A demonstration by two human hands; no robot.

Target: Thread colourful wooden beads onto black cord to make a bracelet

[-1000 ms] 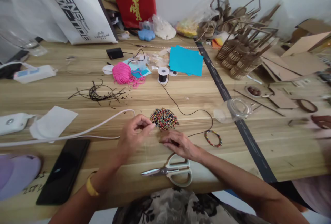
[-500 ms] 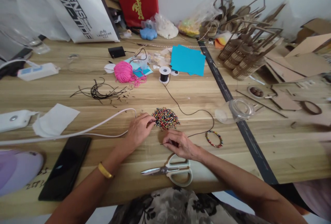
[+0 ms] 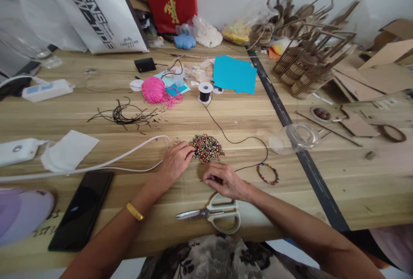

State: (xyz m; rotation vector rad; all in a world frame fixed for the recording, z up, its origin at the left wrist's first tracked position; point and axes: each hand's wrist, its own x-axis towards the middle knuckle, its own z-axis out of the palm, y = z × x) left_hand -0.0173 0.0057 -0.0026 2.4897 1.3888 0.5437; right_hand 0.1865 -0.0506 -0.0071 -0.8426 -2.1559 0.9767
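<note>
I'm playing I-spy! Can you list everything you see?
Beads: many, multicoloured, centre
Bead ring: one, multicoloured, right of beads
Spool: one, white with black cord, behind beads
Scissors: one pair, pale handles, front
Yarn: one ball, pink, back left
Cord pieces: many, black, left
Paper sheets: several, blue, back
Phone: one, black, front left
Printed bag: one, white, back left
Slatted holders: several, brown, back right
Cardboard: pieces, brown, far right
Container: one, clear, right
Left hand: one, at beads' edge
Right hand: one, holding black cord

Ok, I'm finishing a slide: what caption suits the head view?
Left hand at the edge of a multicoloured bead heap, right hand holding black cord, scissors lying nearby.
</note>
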